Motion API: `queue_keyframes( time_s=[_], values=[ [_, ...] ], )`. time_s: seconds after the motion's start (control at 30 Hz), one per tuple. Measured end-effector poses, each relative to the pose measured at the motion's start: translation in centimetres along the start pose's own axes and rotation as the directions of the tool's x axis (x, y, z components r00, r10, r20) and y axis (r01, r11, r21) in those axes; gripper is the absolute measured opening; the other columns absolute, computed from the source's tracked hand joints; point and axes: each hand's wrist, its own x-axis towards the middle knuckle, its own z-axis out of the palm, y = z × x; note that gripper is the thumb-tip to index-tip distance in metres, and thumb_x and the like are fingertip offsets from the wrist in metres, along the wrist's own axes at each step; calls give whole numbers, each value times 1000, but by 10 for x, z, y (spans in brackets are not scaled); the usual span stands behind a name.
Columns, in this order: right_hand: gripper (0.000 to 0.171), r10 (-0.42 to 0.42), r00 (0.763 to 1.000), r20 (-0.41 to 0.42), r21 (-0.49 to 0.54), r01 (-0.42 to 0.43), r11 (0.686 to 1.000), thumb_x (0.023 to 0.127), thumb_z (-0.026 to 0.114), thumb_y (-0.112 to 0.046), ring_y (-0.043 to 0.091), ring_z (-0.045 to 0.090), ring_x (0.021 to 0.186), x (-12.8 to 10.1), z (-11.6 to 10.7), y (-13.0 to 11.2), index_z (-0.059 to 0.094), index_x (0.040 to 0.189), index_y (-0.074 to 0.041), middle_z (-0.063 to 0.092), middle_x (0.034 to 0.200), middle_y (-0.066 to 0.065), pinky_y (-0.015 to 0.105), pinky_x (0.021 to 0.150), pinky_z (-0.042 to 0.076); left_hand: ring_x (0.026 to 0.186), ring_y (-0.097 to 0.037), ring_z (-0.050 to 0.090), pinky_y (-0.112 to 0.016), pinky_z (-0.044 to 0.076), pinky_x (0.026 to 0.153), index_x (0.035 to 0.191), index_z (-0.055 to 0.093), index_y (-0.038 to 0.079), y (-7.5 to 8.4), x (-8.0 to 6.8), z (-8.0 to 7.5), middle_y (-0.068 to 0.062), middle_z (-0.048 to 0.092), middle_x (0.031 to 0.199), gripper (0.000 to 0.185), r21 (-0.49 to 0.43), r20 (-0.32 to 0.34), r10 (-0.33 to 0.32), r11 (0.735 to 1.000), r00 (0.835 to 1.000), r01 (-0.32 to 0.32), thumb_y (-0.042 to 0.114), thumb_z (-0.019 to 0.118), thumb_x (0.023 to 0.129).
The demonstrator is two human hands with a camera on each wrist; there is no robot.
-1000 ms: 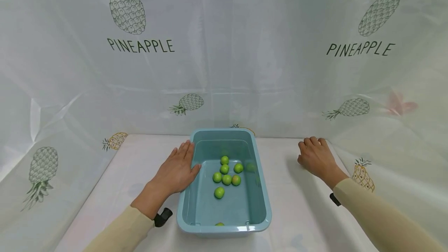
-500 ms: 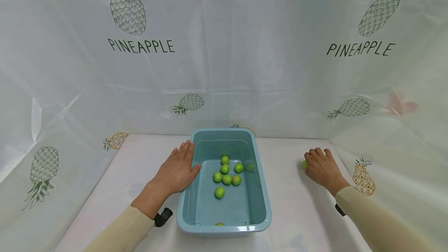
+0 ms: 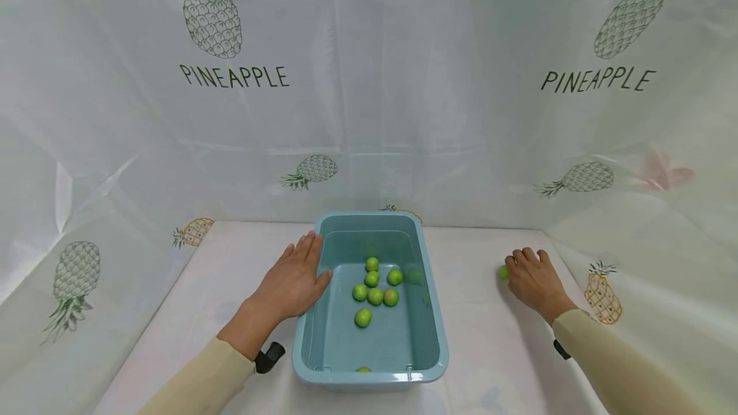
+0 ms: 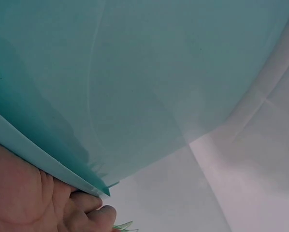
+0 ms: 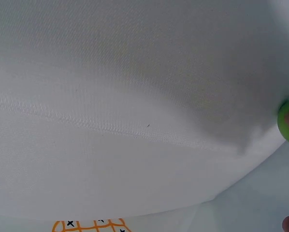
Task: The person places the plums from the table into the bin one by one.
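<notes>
My left hand point(image 3: 294, 277) lies with straight fingers along the left side of a blue plastic basin point(image 3: 426, 312), its thumb over the rim. In the left wrist view, that hand's palm point(image 4: 19, 188) sits against the basin's rim point(image 4: 48, 162). Over to the right, my right hand point(image 3: 535, 280) is low over the table with bent fingers and holds a small round green fruit point(image 3: 503, 272), mostly hidden by the hand. At the edge of the right wrist view, a digit presses against this green fruit point(image 5: 286, 126).
Several similar green fruits point(image 3: 375, 296) lie inside the basin, one partly hidden behind its near wall. The basin stands on a white-covered table point(image 3: 467, 332). A pale pineapple-print sheet point(image 3: 432, 114) rises behind and at both sides.
My right hand has come down nearer and slightly to the right, and a green fruit now shows at its left side. The left hand and basin stay in place.
</notes>
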Motion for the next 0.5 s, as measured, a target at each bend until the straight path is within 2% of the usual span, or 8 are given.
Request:
queue_keyframes(
  time_s=[0.33, 0.5],
  values=[
    [34, -4, 999, 40, -2, 4, 1000, 87, 82, -17, 40, 55, 102, 1, 5, 0, 62, 105, 2, 60, 100, 16, 62, 93, 46, 160, -44, 24, -59, 23, 129, 163, 25, -10, 0, 0, 0, -28, 23, 171, 79, -2, 0, -3, 1000, 1000, 3, 40, 53, 108],
    [30, 8, 999, 53, 12, -8, 1000, 89, 80, -16, 41, 56, 104, 2, 7, -2, 63, 106, 2, 61, 101, 16, 64, 96, 46, 160, -44, 24, -59, 23, 129, 163, 24, -10, 0, -1, -1, -28, 22, 172, 79, -2, 6, -1, 1000, 1000, 1, 40, 52, 109]
  ],
)
